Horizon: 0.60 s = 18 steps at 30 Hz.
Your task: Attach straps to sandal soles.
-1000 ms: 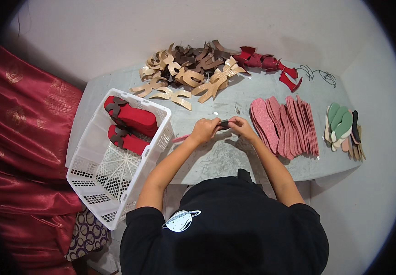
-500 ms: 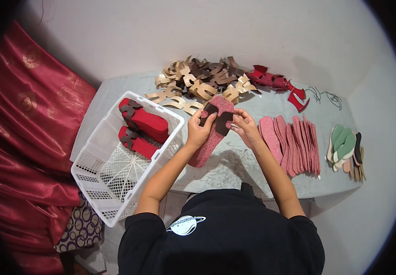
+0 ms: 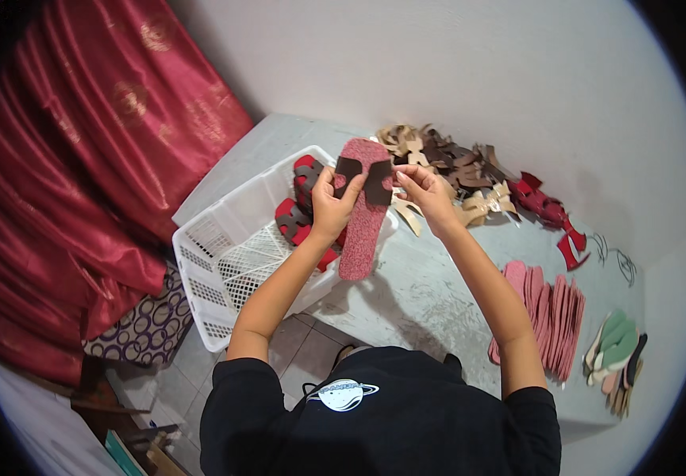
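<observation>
"Along the left of the frame, what do we have?"

"We have a shiny red curtain (image 3: 81, 159) filling the upper left, and below it a ring-patterned cloth (image 3: 148, 325). Next to those, left of centre, we see a white basket (image 3: 255, 206) with red sandals (image 3: 305, 163) in its right end, dark straps (image 3: 288, 224) across them."

"And near the centre?"

"There we find the left hand (image 3: 335, 206) closed on a pink insole (image 3: 364, 238), thumb on top. The insole stands nearly upright in the frame, partly in front of the basket, and a dark brown strap (image 3: 378, 182) lies across its upper half. The right hand (image 3: 426, 194) has its fingers drawn narrow at the strap's right end; whether they pinch it, we cannot tell."

"Further right, then?"

"Beyond that hand, on the grey desk (image 3: 422, 309), we see a heap of beige and brown straps (image 3: 458, 159). Then come a row of pink insoles (image 3: 557, 317) at the lower right, partly hidden by the right arm, red straps (image 3: 545, 208) above them, thin black cord (image 3: 620, 258), and green insoles (image 3: 614, 337) near the desk's right edge."
</observation>
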Each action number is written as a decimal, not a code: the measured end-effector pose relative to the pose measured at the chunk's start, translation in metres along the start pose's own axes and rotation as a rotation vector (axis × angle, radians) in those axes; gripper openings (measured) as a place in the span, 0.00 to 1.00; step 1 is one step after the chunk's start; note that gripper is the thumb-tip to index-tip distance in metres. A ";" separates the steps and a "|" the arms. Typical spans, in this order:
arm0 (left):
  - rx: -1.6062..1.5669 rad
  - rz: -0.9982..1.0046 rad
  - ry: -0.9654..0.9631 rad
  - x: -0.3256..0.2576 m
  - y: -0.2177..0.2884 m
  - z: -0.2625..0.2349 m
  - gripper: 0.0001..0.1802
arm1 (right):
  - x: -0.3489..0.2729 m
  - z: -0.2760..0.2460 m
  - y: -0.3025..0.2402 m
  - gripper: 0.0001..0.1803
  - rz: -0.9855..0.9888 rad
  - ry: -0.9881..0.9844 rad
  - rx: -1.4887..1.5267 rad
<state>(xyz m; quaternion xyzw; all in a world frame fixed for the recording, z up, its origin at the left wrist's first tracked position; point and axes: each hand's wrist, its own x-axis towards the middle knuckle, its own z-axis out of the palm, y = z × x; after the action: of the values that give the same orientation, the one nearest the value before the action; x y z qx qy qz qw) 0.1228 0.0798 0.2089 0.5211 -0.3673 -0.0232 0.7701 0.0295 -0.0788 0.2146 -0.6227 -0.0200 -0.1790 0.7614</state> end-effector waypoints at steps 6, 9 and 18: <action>0.188 0.149 0.487 0.030 -0.011 -0.079 0.10 | 0.019 0.028 0.010 0.13 0.082 -0.090 -0.179; 0.274 0.078 0.589 0.031 -0.037 -0.123 0.12 | 0.023 0.029 0.031 0.13 0.014 -0.126 -0.288; 0.643 -0.260 0.825 -0.029 -0.148 -0.206 0.18 | 0.020 0.038 0.101 0.17 -0.090 -0.337 -0.692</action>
<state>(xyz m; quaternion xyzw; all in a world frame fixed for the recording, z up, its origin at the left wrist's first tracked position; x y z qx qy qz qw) 0.2747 0.1860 0.0337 0.7377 0.0449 0.2019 0.6427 0.0853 -0.0314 0.1325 -0.8619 -0.1109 -0.1035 0.4838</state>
